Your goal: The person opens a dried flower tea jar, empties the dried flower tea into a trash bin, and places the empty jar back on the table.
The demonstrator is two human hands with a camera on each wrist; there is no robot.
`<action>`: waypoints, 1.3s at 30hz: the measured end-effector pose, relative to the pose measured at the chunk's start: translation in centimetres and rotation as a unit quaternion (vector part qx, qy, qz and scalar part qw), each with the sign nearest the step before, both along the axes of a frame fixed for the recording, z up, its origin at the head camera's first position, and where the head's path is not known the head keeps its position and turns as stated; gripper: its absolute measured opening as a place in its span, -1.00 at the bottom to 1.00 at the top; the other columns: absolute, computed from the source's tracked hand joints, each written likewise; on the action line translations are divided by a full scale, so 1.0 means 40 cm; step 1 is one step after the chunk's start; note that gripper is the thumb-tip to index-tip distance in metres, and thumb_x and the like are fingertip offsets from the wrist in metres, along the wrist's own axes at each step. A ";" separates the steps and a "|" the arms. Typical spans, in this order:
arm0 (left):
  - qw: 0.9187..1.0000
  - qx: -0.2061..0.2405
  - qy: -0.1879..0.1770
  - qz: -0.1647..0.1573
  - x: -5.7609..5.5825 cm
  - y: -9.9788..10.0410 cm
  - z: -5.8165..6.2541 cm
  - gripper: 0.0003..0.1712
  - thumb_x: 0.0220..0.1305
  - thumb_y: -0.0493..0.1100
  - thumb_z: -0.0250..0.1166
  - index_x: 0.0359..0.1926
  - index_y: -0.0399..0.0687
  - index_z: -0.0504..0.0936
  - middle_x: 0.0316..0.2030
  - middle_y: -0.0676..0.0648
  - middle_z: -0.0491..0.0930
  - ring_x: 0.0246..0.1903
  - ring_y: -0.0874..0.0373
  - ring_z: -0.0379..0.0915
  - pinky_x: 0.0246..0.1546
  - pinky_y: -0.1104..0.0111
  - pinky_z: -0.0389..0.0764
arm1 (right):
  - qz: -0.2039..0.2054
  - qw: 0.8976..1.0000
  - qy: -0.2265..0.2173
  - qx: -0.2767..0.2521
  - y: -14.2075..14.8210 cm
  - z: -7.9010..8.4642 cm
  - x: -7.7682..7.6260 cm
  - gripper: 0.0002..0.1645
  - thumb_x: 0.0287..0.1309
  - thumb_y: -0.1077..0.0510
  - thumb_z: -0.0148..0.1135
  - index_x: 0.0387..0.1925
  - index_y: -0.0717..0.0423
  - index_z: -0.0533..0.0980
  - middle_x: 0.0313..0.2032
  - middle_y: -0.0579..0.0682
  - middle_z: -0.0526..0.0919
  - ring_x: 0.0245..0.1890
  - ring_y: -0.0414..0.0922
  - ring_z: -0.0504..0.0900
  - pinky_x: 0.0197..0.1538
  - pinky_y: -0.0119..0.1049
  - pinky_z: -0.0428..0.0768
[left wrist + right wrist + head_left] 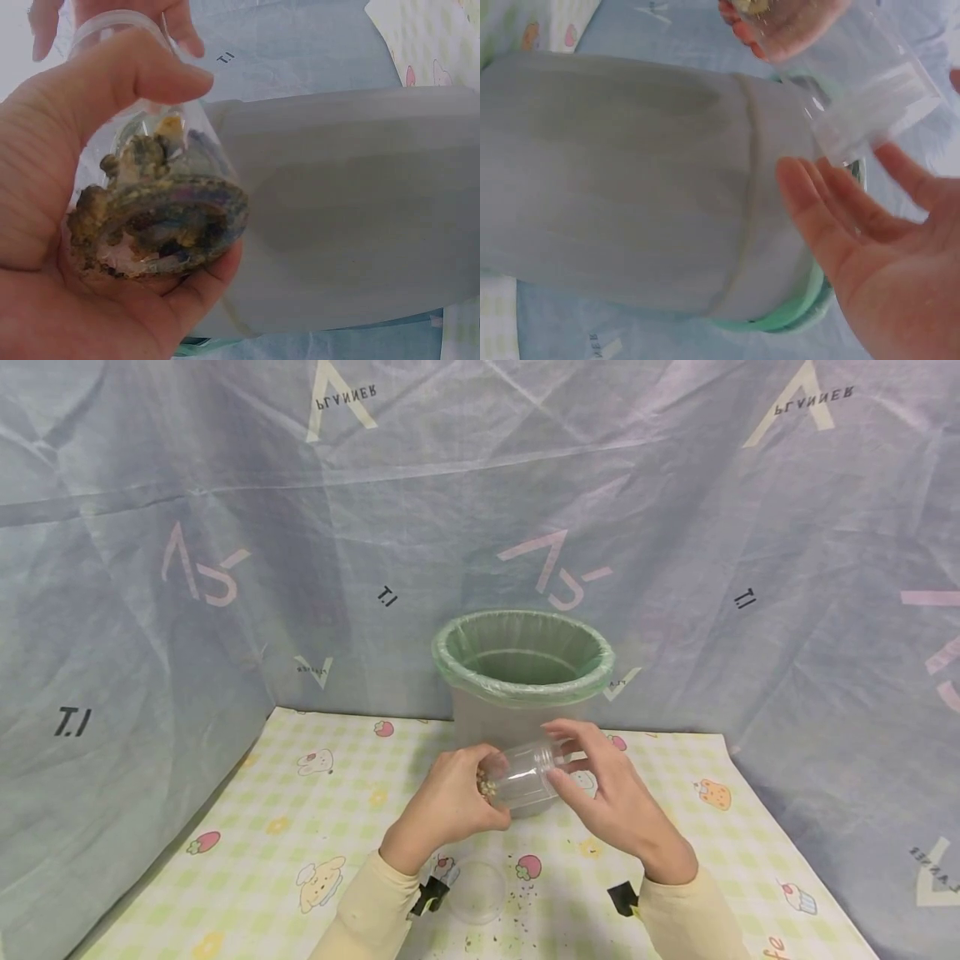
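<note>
My left hand grips the base end of a clear plastic jar, which lies tilted on its side above the table. Dried, lumpy plant-like bits are gathered at the jar's base, between thumb and fingers in the left wrist view. At the jar's mouth is my right hand, its fingers spread and gently bent around the rim. In the right wrist view its fingertips are close to the jar; whether they touch it I cannot tell.
Behind the hands stands a grey bin with a green liner folded over its rim. A clear round lid lies on the checked tablecloth, with small dark crumbs scattered beside it. Grey-blue fabric hangs around the table.
</note>
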State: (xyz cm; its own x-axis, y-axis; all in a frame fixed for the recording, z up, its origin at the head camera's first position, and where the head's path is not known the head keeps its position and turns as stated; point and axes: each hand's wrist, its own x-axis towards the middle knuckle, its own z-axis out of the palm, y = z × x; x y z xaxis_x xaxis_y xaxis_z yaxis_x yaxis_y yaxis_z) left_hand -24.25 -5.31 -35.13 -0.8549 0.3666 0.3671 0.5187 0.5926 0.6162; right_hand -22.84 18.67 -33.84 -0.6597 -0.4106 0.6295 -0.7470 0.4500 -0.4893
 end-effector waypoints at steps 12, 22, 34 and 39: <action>1.000 0.009 -0.001 0.011 0.005 0.003 0.000 -0.44 -0.22 -0.24 0.54 -0.05 -0.03 0.67 -0.21 0.09 0.67 -0.28 0.18 0.55 -0.20 0.29 0.61 | -0.106 0.994 -0.028 -0.030 -0.017 -0.013 0.001 -0.62 0.52 -0.02 0.07 0.23 0.01 0.47 -0.34 -0.18 0.64 -0.45 -0.26 0.59 -0.31 -0.30 0.60; 1.000 0.004 0.007 0.020 0.009 0.011 -0.001 -0.44 -0.21 -0.23 0.54 -0.04 -0.03 0.68 -0.19 0.08 0.68 -0.28 0.17 0.55 -0.22 0.28 0.60 | -0.172 0.981 -0.085 -0.032 -0.019 -0.011 0.005 -0.58 0.60 -0.19 -0.10 0.05 -0.07 0.57 -0.66 -0.20 0.53 -0.68 -0.21 0.49 -0.47 -0.26 0.48; 0.999 -0.024 0.017 0.025 0.014 0.019 -0.003 -0.43 -0.20 -0.21 0.52 -0.02 -0.01 0.68 -0.18 0.10 0.67 -0.33 0.20 0.47 -0.29 0.31 0.55 | -0.222 0.960 -0.170 -0.004 -0.024 -0.002 0.012 -0.29 0.52 -0.44 -0.21 -0.40 -0.06 0.58 -0.74 -0.09 0.58 -0.66 -0.12 0.55 -0.39 -0.20 0.47; 0.998 -0.042 0.020 0.033 0.015 0.024 -0.005 -0.44 -0.20 -0.19 0.52 -0.02 0.01 0.68 -0.23 0.11 0.65 -0.31 0.18 0.45 -0.30 0.27 0.51 | -0.224 0.957 -0.185 0.004 -0.025 -0.002 0.015 -0.22 0.49 -0.48 -0.21 -0.58 -0.03 0.45 -0.78 -0.13 0.54 -0.66 -0.08 0.57 -0.40 -0.18 0.46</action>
